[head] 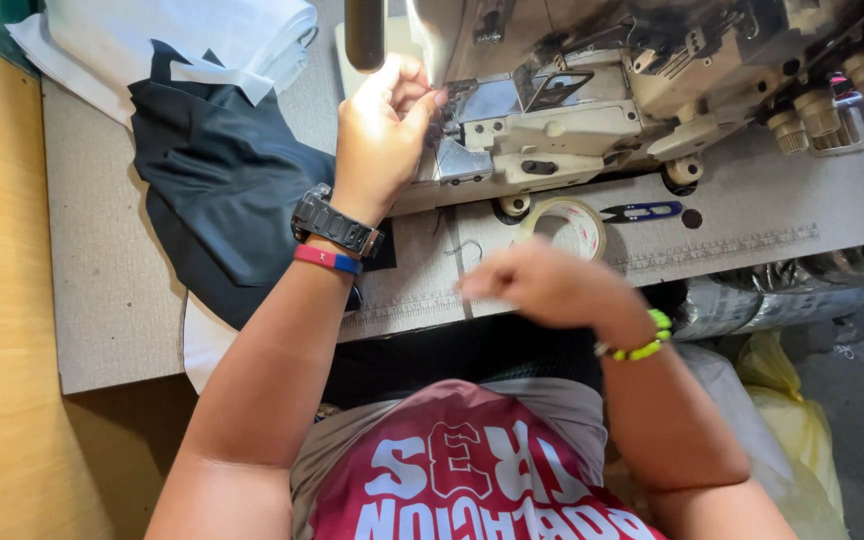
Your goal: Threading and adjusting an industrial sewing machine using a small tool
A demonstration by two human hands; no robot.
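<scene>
A: Where is the left hand?

B: Up at about eleven o'clock from the middle of the view, pressed against the front of the cream-coloured sewing machine. Its fingers are curled narrow, pinched together near the needle area. What they pinch is too small to make out; it may be thread, but I cannot tell.

A: And the wrist?

B: It carries a dark watch and a red and blue band just below it.

A: The right hand?

B: It hovers at the centre, over the front edge of the grey desk. It is blurred, with the fingers loosely bent; I cannot tell whether it holds anything. A green bead bracelet sits at its wrist.

A: What lies near it?

B: A roll of clear tape lies at twelve o'clock from the right hand, just beside it, touching the base of the machine. Blue thread snips lie at two o'clock, near the tape.

A: And on the other side?

B: Dark navy cloth lies on the desk at nine o'clock from the left hand, with white cloth stacked at ten o'clock beyond it.
</scene>
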